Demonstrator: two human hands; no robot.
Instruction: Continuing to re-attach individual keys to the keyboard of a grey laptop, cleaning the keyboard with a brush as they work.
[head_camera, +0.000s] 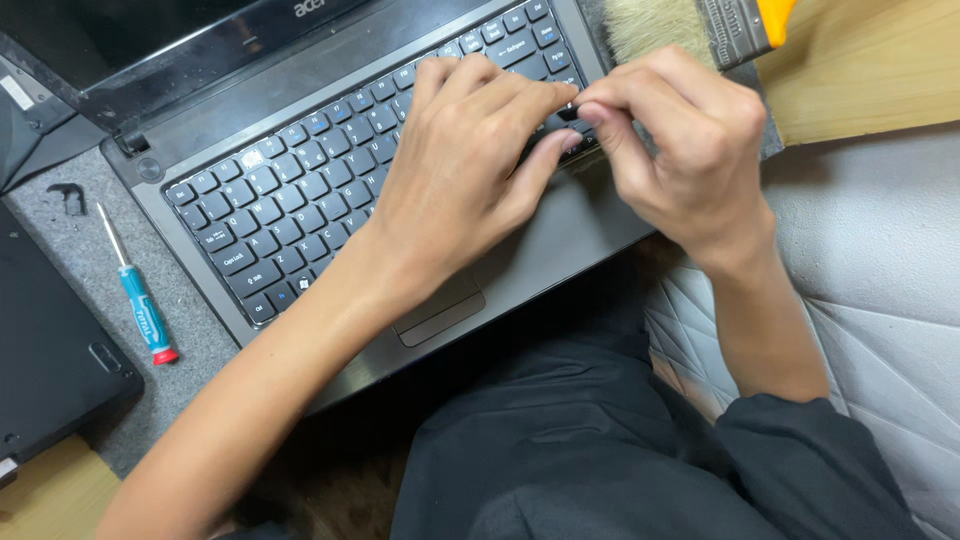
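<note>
A grey laptop (330, 70) with a dark keyboard (300, 190) lies open and tilted on my lap and a grey mat. My left hand (460, 170) rests over the right part of the keyboard, fingers curled down onto the keys. My right hand (680, 150) meets it at the keyboard's right edge, thumb and forefinger pinched on a small black key cap (570, 112). The keys under both hands are hidden.
A blue-handled screwdriver (137, 290) lies on the grey mat (70, 250) left of the laptop. A paintbrush with pale bristles (690, 25) lies on the wooden surface (880, 70) behind my right hand. Another black device (50, 370) sits at the far left.
</note>
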